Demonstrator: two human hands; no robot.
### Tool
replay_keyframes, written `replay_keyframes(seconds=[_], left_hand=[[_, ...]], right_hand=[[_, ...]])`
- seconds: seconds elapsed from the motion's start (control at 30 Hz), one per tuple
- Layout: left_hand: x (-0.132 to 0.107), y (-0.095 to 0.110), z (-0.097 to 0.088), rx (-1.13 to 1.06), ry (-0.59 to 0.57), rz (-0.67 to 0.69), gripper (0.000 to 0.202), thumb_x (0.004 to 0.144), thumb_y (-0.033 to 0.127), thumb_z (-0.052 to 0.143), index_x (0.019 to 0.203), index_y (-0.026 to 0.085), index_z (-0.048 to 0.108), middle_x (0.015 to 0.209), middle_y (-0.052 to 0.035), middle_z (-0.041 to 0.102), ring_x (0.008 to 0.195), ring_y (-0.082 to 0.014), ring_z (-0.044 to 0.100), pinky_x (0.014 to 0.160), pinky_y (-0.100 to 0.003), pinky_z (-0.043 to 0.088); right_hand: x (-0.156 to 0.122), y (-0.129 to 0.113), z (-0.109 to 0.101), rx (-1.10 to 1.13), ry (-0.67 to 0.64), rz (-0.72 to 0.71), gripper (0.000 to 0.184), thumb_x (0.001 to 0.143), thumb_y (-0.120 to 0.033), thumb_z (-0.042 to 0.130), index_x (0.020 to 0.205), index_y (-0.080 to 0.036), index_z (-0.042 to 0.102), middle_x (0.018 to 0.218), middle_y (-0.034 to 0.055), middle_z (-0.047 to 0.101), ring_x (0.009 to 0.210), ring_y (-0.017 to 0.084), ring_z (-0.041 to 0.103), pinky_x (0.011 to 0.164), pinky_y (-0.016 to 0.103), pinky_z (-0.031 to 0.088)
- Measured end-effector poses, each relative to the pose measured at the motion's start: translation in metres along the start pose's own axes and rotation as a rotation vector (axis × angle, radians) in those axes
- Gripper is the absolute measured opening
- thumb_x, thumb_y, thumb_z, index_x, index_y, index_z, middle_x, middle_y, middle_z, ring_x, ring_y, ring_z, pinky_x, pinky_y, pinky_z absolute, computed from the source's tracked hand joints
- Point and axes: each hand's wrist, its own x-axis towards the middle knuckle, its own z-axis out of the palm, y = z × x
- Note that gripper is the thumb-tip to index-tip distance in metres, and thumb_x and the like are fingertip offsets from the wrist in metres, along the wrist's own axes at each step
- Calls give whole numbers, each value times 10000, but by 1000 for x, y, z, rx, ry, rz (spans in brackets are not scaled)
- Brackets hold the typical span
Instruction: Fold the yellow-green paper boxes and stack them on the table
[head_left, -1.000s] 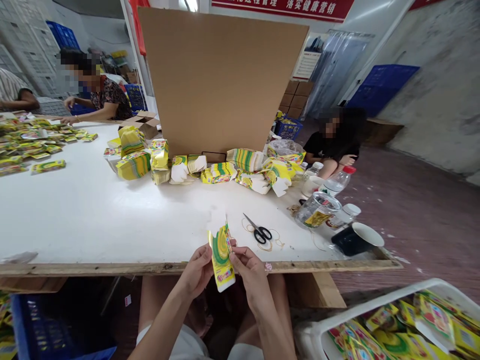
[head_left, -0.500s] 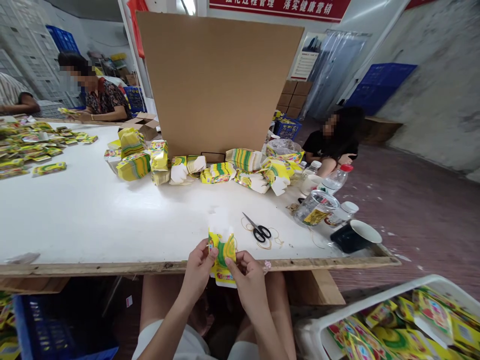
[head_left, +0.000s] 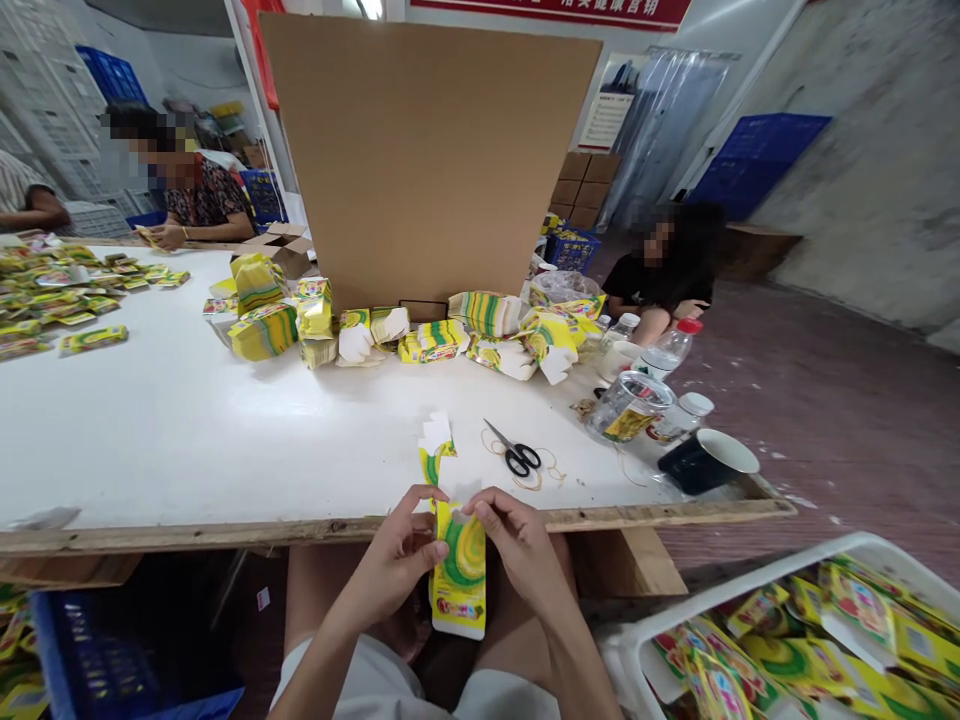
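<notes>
Both of my hands hold a flat yellow-and-green printed carton (head_left: 457, 570) just below the table's front edge, over my lap. My left hand (head_left: 397, 555) pinches its left side near the top, fingers closed. On its upper right side my right hand (head_left: 517, 545) grips it with curled fingers. White flaps at the carton's top stick up over the table edge. Black scissors (head_left: 516, 455) lie on the white table (head_left: 172, 430) just beyond my hands, with rubber bands around them.
Stacks of the same folded cartons (head_left: 420, 335) line the foot of a tall cardboard sheet (head_left: 427, 160). A clear jar (head_left: 628, 408), bottles and a black cup (head_left: 705, 462) sit at the right. A white bin of cartons (head_left: 787, 650) stands bottom right. Other people sit at the far left and right.
The carton has been opened out from a folded shape and lowered from above the table edge toward my lap. Both hands followed it down.
</notes>
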Motion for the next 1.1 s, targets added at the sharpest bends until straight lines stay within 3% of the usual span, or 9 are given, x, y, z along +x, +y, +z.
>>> replay_keyframes(seconds=[0.1, 0.2, 0.33, 0.5, 0.63, 0.77, 0.83, 0.97, 1.1], left_hand=[[-1, -1, 1, -31, 11, 1, 737, 858, 326, 676, 1442, 286, 228, 1042, -88, 722, 911, -228, 696, 812, -321, 516], [0, 0, 1, -14, 19, -32, 666, 842, 336, 690, 1405, 260, 343, 1088, -107, 717, 968, -250, 689, 845, -335, 517], [2, -1, 1, 62, 55, -7, 458, 855, 320, 670, 1265, 230, 486, 1028, -87, 728, 884, -224, 690, 770, -299, 525], [2, -6, 3, 156, 82, 9, 487, 881, 337, 622, 1331, 230, 469, 1109, -109, 710, 973, -249, 682, 842, -333, 529], [1, -5, 4, 119, 58, -10, 534, 875, 347, 633, 1360, 224, 446, 1086, -109, 721, 982, -248, 687, 856, -337, 524], [2, 0, 2, 6, 76, -19, 554, 829, 346, 698, 1316, 211, 471, 1021, -104, 739, 885, -245, 715, 784, -327, 536], [2, 1, 3, -34, 62, -25, 544, 804, 339, 729, 1283, 214, 503, 997, -100, 748, 875, -252, 720, 769, -327, 538], [3, -4, 18, -52, 18, -12, 503, 783, 349, 750, 1229, 214, 560, 958, -93, 763, 879, -258, 722, 761, -324, 537], [5, -15, 29, 67, 22, 10, 501, 817, 348, 701, 1282, 226, 560, 1027, -105, 751, 957, -261, 712, 827, -352, 550]], right_hand=[[-1, 3, 4, 38, 119, -12, 236, 871, -432, 641, 971, -219, 666, 841, 28, 662, 799, 192, 616, 725, 263, 491], [-3, 5, 4, 57, 173, -33, 354, 873, -443, 640, 1180, -268, 620, 954, 41, 676, 871, 203, 634, 767, 285, 505], [-5, 3, -5, -70, 128, -108, 359, 920, -507, 530, 939, -229, 756, 1002, 83, 655, 975, 241, 596, 843, 326, 481], [-6, 2, -5, -118, 6, 115, 356, 827, -338, 656, 1163, -221, 644, 615, -54, 510, 578, 149, 484, 561, 241, 408], [-7, 1, 2, -228, 55, 119, 318, 815, -265, 625, 1129, -216, 600, 554, -94, 435, 521, 130, 429, 512, 217, 345], [-9, -1, 4, -200, 52, 110, 321, 833, -335, 642, 1130, -220, 609, 503, -100, 445, 477, 131, 433, 480, 214, 342], [-9, -1, 4, -176, 100, 77, 291, 850, -421, 633, 1050, -212, 670, 543, -56, 550, 515, 147, 507, 501, 225, 395], [-10, 0, 1, -128, 173, 25, 318, 840, -498, 637, 932, -216, 752, 918, 76, 748, 828, 244, 673, 708, 300, 526], [-33, -8, -44, -311, 168, 52, 313, 809, -520, 638, 925, -267, 780, 980, 92, 764, 904, 304, 689, 804, 403, 541]])
